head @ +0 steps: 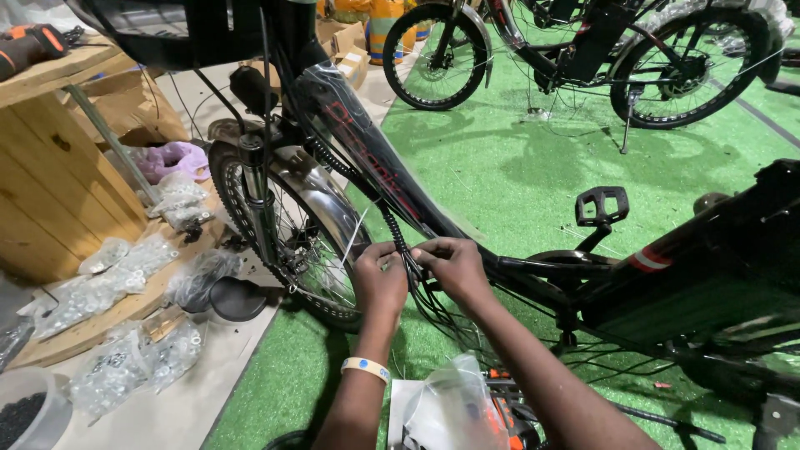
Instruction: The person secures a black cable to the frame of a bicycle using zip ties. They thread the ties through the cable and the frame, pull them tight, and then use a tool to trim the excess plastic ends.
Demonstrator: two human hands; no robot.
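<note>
Both hands, left hand (379, 279) and right hand (454, 267), fingers pinching black cables (398, 237) on bicycle frame (367, 158); green artificial grass floor (500, 175), wooden spool (50, 175) far left.

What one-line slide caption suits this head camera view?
Two hands, left hand and right hand, pinch cables against a black bicycle frame on green turf.

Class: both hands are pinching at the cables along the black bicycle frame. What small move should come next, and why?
Probably pull the thin white tie snug: left hand and right hand already pinch the black coiled cable against the black bicycle frame, and its tail sticks out loose.
</note>
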